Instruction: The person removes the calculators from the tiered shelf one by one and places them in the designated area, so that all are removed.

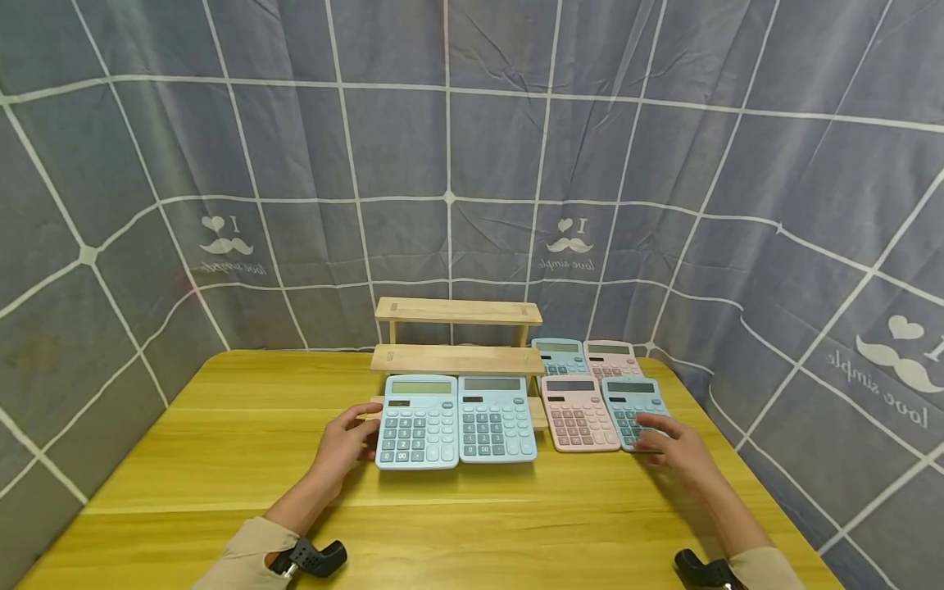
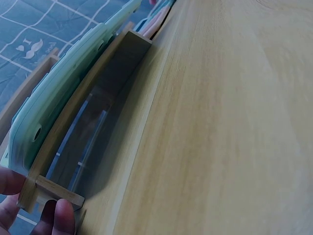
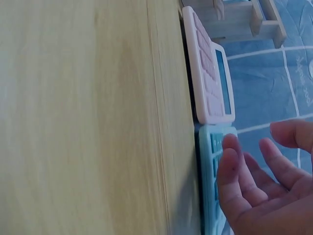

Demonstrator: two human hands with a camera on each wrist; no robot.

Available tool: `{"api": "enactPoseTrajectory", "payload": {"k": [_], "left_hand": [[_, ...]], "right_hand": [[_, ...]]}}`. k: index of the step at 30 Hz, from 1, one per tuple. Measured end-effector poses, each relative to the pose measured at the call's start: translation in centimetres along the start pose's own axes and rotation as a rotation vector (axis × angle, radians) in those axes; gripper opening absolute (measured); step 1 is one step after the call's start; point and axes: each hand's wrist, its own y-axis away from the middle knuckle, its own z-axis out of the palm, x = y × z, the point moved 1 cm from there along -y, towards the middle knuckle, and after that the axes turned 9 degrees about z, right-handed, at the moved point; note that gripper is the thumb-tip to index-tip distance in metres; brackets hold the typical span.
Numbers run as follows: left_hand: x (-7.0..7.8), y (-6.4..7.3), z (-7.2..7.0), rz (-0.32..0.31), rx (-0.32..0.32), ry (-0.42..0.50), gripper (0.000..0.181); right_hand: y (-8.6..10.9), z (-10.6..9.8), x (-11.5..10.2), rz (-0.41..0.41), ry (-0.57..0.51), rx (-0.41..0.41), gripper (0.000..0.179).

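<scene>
Two light-blue calculators, a left one (image 1: 417,422) and a right one (image 1: 497,419), lean side by side on the lowest step of a wooden tiered rack (image 1: 457,358). My left hand (image 1: 347,442) is at the rack's left end, beside the left calculator. In the left wrist view its thumb and fingertips (image 2: 63,215) close around the end of the rack's bottom step (image 2: 58,188). Over the keys of another blue calculator (image 1: 634,401) at the right hovers my right hand (image 1: 682,451), fingers loosely bent and apart, holding nothing. A pink calculator (image 1: 578,414) lies against that one's left side.
Behind the front pair on the right are a further blue calculator (image 1: 558,354) and a pink one (image 1: 612,357). The yellow wooden table (image 1: 442,533) ends at a grey checked curtain (image 1: 391,147) at the back and sides.
</scene>
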Motion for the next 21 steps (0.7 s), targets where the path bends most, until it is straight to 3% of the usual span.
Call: {"api": "enactPoseTrajectory", "payload": {"k": [11, 21], "left_hand": [[0.0, 0.0, 0.0, -0.001, -0.005, 0.006, 0.035], [0.0, 0.0, -0.1, -0.005, -0.002, -0.002, 0.036]], "right_hand": [[-0.2, -1.8, 1.3, 0.077, -0.078, 0.105, 0.059], [-0.8, -2.7, 1.9, 0.178, -0.159, 0.065, 0.074]]}}
